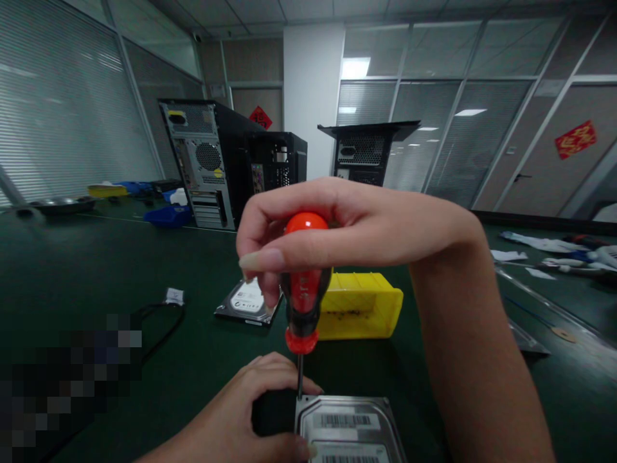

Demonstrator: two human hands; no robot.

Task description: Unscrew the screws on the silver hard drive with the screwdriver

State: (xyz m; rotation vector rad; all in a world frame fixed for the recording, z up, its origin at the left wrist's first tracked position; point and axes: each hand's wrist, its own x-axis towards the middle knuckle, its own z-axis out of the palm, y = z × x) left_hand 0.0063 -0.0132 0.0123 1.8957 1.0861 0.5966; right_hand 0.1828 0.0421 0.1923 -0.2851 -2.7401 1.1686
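Note:
My right hand [308, 238] is wrapped round the red and black handle of a screwdriver [304, 302], held upright. The screwdriver's thin shaft comes down on the far left corner of a silver hard drive [347, 434] with barcode labels. Whether its tip sits in a screw is too small to tell. At the drive's left side, my left hand [270, 399] grips the edge, thumb near the label and fingers behind the far corner. Another hard drive [250, 301] with a white label lies farther back, just left of the screwdriver.
A yellow bin [361, 305] with small dark bits in it stands behind the screwdriver. Black computer cases [226, 161] rise at the back, near a blue bin [168, 216]. At left lies a black cable [164, 328]; gloves [540, 243] lie at right.

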